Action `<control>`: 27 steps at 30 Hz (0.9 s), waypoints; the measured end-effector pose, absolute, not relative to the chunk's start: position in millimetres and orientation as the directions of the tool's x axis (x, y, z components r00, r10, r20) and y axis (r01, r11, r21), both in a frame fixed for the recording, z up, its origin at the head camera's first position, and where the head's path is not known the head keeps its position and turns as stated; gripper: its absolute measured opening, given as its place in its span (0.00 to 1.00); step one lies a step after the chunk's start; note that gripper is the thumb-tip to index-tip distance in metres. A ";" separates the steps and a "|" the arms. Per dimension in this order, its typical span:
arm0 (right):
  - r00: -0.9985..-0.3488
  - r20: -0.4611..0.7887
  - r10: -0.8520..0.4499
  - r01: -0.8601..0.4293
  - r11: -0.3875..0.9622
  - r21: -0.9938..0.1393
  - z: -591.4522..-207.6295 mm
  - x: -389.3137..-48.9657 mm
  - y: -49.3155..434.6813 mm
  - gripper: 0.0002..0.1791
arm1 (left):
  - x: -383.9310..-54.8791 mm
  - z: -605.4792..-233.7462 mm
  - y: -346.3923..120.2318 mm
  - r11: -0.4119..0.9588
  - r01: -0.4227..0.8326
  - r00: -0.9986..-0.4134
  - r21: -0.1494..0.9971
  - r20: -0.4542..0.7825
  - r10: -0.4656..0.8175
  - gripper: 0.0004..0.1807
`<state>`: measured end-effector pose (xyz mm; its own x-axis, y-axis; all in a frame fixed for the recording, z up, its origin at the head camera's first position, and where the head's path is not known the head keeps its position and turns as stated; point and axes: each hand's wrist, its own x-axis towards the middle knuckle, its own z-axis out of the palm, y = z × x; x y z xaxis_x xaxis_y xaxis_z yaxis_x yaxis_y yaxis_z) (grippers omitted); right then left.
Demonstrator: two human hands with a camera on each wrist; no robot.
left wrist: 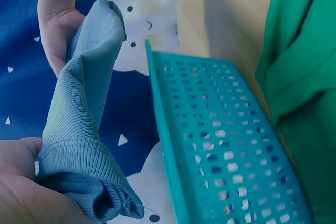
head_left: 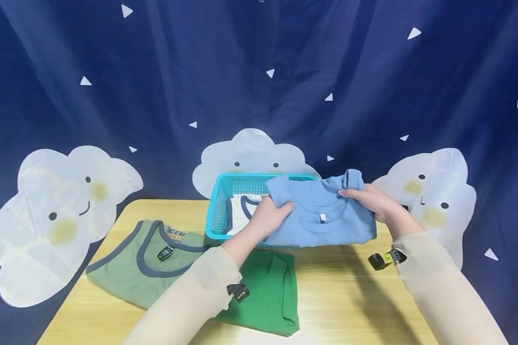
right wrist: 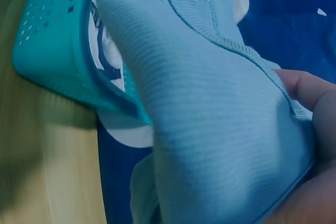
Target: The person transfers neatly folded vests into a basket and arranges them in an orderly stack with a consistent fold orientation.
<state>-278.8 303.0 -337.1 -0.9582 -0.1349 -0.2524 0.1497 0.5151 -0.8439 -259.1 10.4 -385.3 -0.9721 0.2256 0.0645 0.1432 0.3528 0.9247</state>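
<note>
A folded light blue ribbed shirt (head_left: 328,225) with a small white neck label is held up by both hands over the right part of a turquoise basket (head_left: 213,211). My left hand (head_left: 269,218) grips the shirt's left side, thumb on top. At the opposite side, my right hand (head_left: 371,199) pinches it near the shoulder, and the right wrist view shows that thumb pressed on the cloth (right wrist: 220,103). Inside the basket lies a white garment (head_left: 240,213) with dark trim, partly covered by the blue shirt and left hand.
On the wooden table (head_left: 328,306), a sage green tank top (head_left: 129,268) with dark trim lies left of the basket. A folded green garment (head_left: 263,292) lies in front of it, partly under the left forearm. Behind the table hangs a navy curtain (head_left: 241,72) with cloud prints.
</note>
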 end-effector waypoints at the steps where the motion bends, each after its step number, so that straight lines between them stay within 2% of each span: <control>1: -0.961 -0.246 -0.130 0.144 0.524 -0.840 -336.9 -279.9 300.2 0.36 | -259.9 -383.6 7.2 0.357 0.141 -0.974 0.923 0.064 0.218 0.25; 14: -0.982 -0.171 -0.082 0.112 0.478 -0.871 -332.5 -298.1 264.8 0.37 | -274.9 -368.7 -35.7 0.437 0.085 -0.993 0.896 0.040 0.112 0.28; 27: -0.984 -0.163 -0.071 0.119 0.416 -0.901 -347.7 -318.6 232.7 0.39 | -292.8 -375.7 -77.5 0.382 0.102 -0.994 0.918 0.075 0.085 0.29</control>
<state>-318.6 232.7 -347.7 -0.9841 -0.0710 -0.1631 0.1194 0.4161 -0.9014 -292.8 -77.5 -375.7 -0.9935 0.0853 0.0751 0.1022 0.3821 0.9184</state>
